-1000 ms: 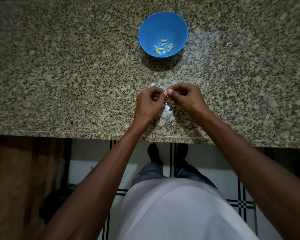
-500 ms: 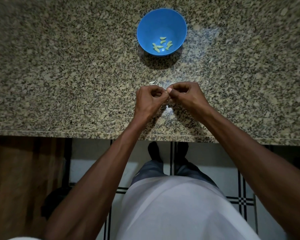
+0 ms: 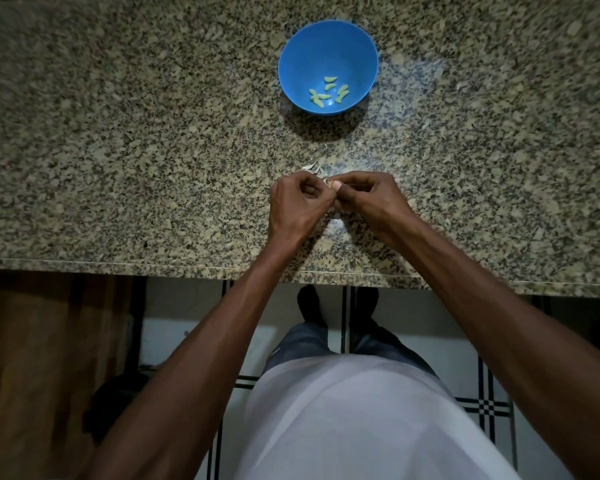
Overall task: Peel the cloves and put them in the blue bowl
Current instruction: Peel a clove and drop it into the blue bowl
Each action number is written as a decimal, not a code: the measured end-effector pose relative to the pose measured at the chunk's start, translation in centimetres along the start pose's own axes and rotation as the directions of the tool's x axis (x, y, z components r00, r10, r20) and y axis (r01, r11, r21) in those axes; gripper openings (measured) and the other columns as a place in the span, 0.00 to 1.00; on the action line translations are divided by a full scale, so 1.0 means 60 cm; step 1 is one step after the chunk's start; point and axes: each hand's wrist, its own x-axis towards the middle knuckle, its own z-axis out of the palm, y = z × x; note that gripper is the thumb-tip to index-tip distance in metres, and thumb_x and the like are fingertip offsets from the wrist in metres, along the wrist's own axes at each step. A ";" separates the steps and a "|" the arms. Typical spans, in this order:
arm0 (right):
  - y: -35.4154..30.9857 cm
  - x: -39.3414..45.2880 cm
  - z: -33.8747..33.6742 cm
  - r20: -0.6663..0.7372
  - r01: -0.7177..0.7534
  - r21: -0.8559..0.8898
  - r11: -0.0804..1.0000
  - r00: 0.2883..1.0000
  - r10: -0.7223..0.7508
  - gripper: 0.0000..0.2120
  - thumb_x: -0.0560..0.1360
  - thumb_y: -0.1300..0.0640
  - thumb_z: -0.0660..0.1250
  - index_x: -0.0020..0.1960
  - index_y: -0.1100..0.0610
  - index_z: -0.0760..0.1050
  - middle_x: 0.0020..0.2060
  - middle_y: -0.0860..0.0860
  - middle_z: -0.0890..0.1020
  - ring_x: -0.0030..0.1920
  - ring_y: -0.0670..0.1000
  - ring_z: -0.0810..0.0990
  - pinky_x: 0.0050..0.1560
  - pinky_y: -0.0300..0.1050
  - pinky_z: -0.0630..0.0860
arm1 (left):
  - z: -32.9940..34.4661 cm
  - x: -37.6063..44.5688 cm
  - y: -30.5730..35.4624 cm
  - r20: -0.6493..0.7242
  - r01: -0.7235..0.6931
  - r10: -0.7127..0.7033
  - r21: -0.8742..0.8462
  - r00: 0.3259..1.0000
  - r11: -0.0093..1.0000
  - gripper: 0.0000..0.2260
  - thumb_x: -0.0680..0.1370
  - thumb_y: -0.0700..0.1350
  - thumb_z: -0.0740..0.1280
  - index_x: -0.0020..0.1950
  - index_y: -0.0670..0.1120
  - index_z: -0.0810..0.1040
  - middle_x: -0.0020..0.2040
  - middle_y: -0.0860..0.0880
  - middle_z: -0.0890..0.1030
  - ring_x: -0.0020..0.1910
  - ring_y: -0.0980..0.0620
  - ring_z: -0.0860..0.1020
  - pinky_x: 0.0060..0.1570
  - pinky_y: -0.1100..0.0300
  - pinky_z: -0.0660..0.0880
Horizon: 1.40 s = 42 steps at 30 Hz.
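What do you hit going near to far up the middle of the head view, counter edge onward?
Speckled granite counter edge → the two hands, left hand and right hand, pinching together → pale papery garlic skins → round blue plastic bowl holding peeled pale green cloves.

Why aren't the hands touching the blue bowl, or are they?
Apart. The head view shows bare counter between the blue bowl and both the left hand and right hand.

Left hand, right hand: curled, fingertips together.
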 end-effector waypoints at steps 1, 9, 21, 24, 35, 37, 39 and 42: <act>0.000 -0.001 0.002 0.008 -0.017 0.039 0.999 1.000 0.017 0.09 0.79 0.63 0.73 0.58 0.66 0.83 0.50 0.60 0.87 0.48 0.51 0.88 0.48 0.38 0.82 | 0.000 -0.001 0.000 -0.014 -0.010 0.010 0.016 1.000 1.000 0.13 0.76 0.53 0.76 0.48 0.43 0.83 0.41 0.52 0.84 0.41 0.58 0.83 0.43 0.61 0.84; -0.001 0.006 -0.008 0.053 -0.070 0.131 0.989 0.997 0.064 0.10 0.78 0.64 0.74 0.58 0.65 0.84 0.53 0.62 0.87 0.53 0.58 0.87 0.59 0.49 0.84 | -0.001 -0.005 0.003 -0.022 0.043 -0.048 -0.171 0.999 0.984 0.09 0.76 0.47 0.76 0.46 0.42 0.83 0.39 0.49 0.85 0.39 0.55 0.84 0.40 0.61 0.82; -0.002 0.002 -0.016 0.050 -0.046 0.097 0.994 0.998 0.041 0.09 0.79 0.66 0.72 0.58 0.65 0.83 0.47 0.60 0.87 0.47 0.53 0.87 0.53 0.47 0.85 | -0.010 -0.019 -0.002 0.111 0.260 -0.235 -0.458 0.966 0.850 0.05 0.77 0.36 0.74 0.52 0.38 0.83 0.44 0.41 0.86 0.42 0.50 0.86 0.44 0.59 0.82; -0.004 -0.001 -0.016 0.040 0.032 -0.029 0.999 0.999 -0.031 0.08 0.79 0.65 0.73 0.57 0.65 0.84 0.46 0.60 0.87 0.46 0.53 0.87 0.48 0.45 0.85 | -0.012 -0.017 -0.007 0.098 0.197 -0.173 -0.369 0.980 0.908 0.08 0.75 0.37 0.77 0.53 0.39 0.83 0.46 0.44 0.86 0.45 0.52 0.85 0.48 0.58 0.83; 0.001 0.000 -0.019 0.019 0.126 -0.218 0.968 0.992 -0.125 0.09 0.77 0.60 0.76 0.55 0.64 0.86 0.45 0.57 0.89 0.46 0.56 0.89 0.51 0.52 0.86 | -0.013 -0.015 -0.008 0.094 0.050 -0.032 -0.199 0.995 0.979 0.07 0.78 0.44 0.75 0.54 0.43 0.87 0.46 0.50 0.88 0.45 0.55 0.86 0.50 0.54 0.85; -0.001 -0.002 -0.018 0.031 0.129 -0.223 0.966 0.992 -0.125 0.10 0.77 0.60 0.76 0.56 0.64 0.86 0.46 0.57 0.89 0.47 0.56 0.89 0.51 0.51 0.86 | -0.011 -0.015 -0.006 0.085 0.012 0.000 -0.144 0.996 0.990 0.08 0.78 0.47 0.75 0.54 0.44 0.86 0.45 0.50 0.87 0.44 0.57 0.86 0.48 0.56 0.85; -0.003 -0.006 -0.018 0.033 0.145 -0.234 0.961 0.989 -0.141 0.11 0.76 0.60 0.77 0.56 0.64 0.86 0.46 0.57 0.89 0.45 0.54 0.89 0.48 0.47 0.85 | -0.009 -0.015 -0.004 0.080 -0.019 0.027 -0.099 0.996 0.995 0.10 0.79 0.49 0.74 0.54 0.43 0.86 0.45 0.51 0.87 0.44 0.59 0.85 0.46 0.60 0.84; -0.007 -0.010 -0.015 0.025 0.170 -0.266 0.949 0.985 -0.170 0.11 0.76 0.60 0.77 0.56 0.63 0.86 0.46 0.54 0.88 0.43 0.50 0.89 0.45 0.43 0.84 | -0.007 -0.017 0.005 0.061 -0.043 0.048 -0.083 0.997 0.996 0.09 0.79 0.48 0.74 0.53 0.43 0.86 0.43 0.53 0.85 0.41 0.63 0.84 0.41 0.69 0.80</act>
